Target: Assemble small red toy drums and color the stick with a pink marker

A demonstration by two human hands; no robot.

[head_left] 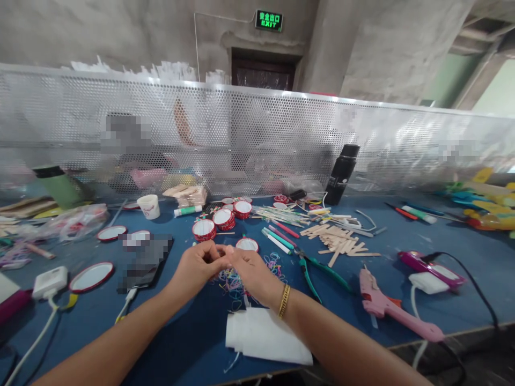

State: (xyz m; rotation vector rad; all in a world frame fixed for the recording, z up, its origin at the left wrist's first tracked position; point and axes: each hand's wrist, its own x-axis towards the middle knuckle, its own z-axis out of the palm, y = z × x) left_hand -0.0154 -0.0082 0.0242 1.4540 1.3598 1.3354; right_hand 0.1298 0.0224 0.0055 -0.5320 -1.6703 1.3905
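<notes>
My left hand (204,262) and my right hand (254,272) meet over the middle of the blue table, fingertips pinched together. Whatever sits between the fingers is too small or too hidden to name. Beneath them lies a tangled heap of thin coloured bands or cords (235,284). Just behind the fingertips is a round red-rimmed piece with a white face (247,245), and stacks of similar pieces (204,229) stand farther back. Nearest my wrists lies a folded white cloth or paper (263,336).
Green-handled pliers (325,273), capped markers (277,240) and wooden sticks (336,240) lie right of my hands. A pink glue gun (396,311) and a purple power strip (432,268) with cords are farther right. A phone (151,262) lies left. Behind stand a black bottle (341,174) and perforated metal screen (265,139).
</notes>
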